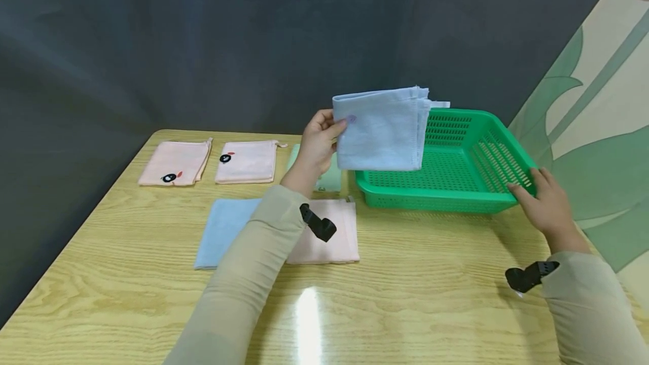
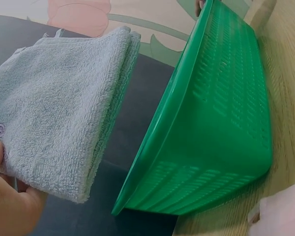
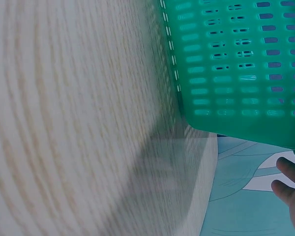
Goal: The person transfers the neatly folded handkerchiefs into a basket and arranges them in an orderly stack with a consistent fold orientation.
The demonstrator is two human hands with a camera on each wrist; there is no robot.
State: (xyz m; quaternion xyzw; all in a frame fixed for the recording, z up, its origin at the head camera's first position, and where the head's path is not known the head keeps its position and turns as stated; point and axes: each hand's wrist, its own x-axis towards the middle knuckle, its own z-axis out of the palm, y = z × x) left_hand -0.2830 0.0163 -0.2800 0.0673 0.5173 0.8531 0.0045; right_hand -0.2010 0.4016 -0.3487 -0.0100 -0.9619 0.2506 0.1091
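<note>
My left hand [image 1: 316, 148] pinches a folded light blue towel [image 1: 382, 131] by its left edge. The towel hangs over the left part of a green plastic basket [image 1: 441, 197], with a small purple mark near my thumb. In the left wrist view, its looped terry surface [image 2: 64, 103] shows beside the basket wall [image 2: 211, 132]. With the thumb over the rim, my right hand [image 1: 547, 204] holds the basket's right front corner. Only part of that hand [image 3: 292, 191] shows in the right wrist view. The basket's visible floor is bare; the towel hides its left side.
Two pink folded towels [image 1: 174, 163] [image 1: 247, 161] with dark embroidered faces lie at the back left. A light green one [image 1: 332, 176] lies partly behind my left hand. In front are a blue towel [image 1: 225, 232] and a pink one [image 1: 329, 235], partly under my sleeve. A dark curtain [image 1: 253, 44] hangs behind.
</note>
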